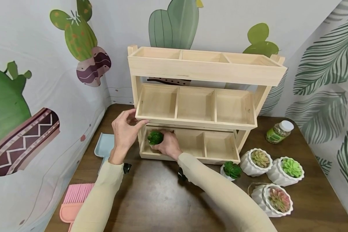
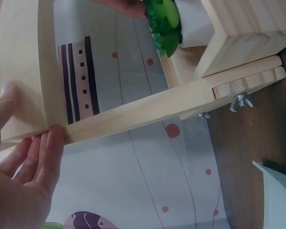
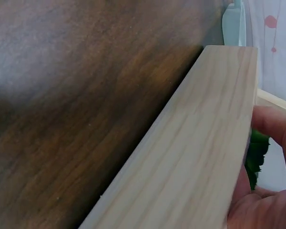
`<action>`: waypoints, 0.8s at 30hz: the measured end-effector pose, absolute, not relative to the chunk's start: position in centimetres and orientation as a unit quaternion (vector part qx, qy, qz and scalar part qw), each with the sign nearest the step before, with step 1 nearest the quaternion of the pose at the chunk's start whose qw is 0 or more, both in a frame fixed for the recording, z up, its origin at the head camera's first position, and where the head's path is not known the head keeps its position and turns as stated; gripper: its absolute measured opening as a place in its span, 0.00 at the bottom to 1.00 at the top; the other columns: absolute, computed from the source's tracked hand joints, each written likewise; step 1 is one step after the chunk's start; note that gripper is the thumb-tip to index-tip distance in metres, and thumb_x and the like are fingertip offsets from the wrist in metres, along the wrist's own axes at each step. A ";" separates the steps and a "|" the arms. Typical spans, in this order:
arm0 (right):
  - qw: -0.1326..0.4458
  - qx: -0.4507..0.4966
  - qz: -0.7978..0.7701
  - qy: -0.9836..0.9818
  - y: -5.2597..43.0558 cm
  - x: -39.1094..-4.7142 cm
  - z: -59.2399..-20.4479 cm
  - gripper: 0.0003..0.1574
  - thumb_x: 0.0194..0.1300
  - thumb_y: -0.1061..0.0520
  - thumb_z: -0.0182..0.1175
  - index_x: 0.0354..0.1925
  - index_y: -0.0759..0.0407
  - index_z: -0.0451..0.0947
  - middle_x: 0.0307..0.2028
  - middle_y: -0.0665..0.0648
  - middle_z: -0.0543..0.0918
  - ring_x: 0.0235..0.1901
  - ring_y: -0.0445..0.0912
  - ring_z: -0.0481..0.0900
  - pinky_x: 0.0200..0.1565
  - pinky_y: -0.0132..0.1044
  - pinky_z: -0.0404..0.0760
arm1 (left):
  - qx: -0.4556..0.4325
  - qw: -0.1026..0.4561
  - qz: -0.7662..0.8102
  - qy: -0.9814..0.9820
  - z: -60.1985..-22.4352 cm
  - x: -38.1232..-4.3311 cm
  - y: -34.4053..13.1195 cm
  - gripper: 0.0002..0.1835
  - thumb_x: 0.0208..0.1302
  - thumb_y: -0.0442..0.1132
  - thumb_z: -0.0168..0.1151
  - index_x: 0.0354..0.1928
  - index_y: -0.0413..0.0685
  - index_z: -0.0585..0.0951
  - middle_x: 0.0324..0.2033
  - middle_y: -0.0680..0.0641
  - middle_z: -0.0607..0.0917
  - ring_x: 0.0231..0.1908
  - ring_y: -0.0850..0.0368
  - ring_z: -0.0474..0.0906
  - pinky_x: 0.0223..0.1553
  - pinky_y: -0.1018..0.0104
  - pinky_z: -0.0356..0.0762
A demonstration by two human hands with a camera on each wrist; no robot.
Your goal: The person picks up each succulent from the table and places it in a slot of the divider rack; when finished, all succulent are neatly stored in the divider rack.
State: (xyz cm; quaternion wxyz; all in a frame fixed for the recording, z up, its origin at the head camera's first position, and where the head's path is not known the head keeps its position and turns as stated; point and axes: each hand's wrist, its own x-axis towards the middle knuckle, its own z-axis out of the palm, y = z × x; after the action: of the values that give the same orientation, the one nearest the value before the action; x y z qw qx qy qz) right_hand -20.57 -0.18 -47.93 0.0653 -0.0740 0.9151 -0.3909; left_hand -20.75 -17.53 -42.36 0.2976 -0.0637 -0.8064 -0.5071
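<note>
A three-tier wooden planter stand (image 1: 206,68) rises at the back of the table, each tier split into three compartments. My left hand (image 1: 125,132) grips the left end of the middle tier, thumb on its front board (image 2: 26,71) and fingers at the end in the left wrist view. In the bottom tier's left compartment, my right hand (image 1: 169,145) holds a small green potted succulent (image 1: 155,138). Its white pot (image 2: 194,21) shows in the left wrist view. A front board (image 3: 181,148) partly hides the right hand in the right wrist view.
Right of the stand are a small dark green succulent (image 1: 232,169), white pots with a yellowish (image 1: 260,158), a bright green (image 1: 291,167) and a reddish succulent (image 1: 279,199), and a white-capped jar (image 1: 279,131). A blue dustpan (image 1: 104,145) and pink brush (image 1: 78,193) lie left.
</note>
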 end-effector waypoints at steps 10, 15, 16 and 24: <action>0.054 -0.053 -0.425 0.902 1.9 -18.9 -45.4 0.55 0.51 0.44 0.89 0.71 0.58 0.78 0.64 0.65 0.88 0.64 0.62 0.85 0.67 0.55 0.86 | -0.066 0.300 -0.512 -0.802 -42.5 -20.7 -17.6 0.30 0.49 0.33 0.89 0.55 0.33 0.88 0.43 0.35 0.91 0.38 0.83 0.80 0.45 0.88 0.83; 0.038 -0.043 -0.446 0.893 3.8 -16.9 -44.2 0.56 0.53 0.42 0.87 0.71 0.64 0.76 0.58 0.67 0.89 0.50 0.58 0.88 0.53 0.49 0.92 | -0.062 0.301 -0.514 -0.801 -42.5 -20.6 -17.6 0.30 0.49 0.32 0.89 0.55 0.32 0.88 0.44 0.34 0.91 0.40 0.80 0.82 0.45 0.87 0.83; 0.035 -0.042 -0.451 0.891 4.2 -16.4 -44.0 0.55 0.54 0.42 0.87 0.70 0.65 0.76 0.57 0.67 0.89 0.48 0.57 0.88 0.50 0.47 0.92 | -0.061 0.300 -0.513 -0.802 -42.4 -20.6 -17.6 0.30 0.49 0.32 0.89 0.55 0.32 0.88 0.44 0.34 0.91 0.40 0.78 0.82 0.45 0.87 0.83; -0.032 -0.035 -0.455 0.889 8.2 -12.2 -42.9 0.52 0.55 0.47 0.86 0.72 0.62 0.76 0.58 0.62 0.86 0.52 0.56 0.84 0.51 0.45 0.86 | -0.057 0.299 -0.503 -0.809 -42.3 -20.6 -17.4 0.30 0.49 0.33 0.89 0.56 0.32 0.88 0.43 0.34 0.91 0.40 0.74 0.82 0.44 0.88 0.82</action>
State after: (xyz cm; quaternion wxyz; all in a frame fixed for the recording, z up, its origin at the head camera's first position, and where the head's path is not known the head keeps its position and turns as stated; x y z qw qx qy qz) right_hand -12.23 8.18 -42.89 -0.0324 -0.0345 0.8892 -0.4551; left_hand -20.62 -17.37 -42.31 0.2992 -0.0570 -0.8087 -0.5033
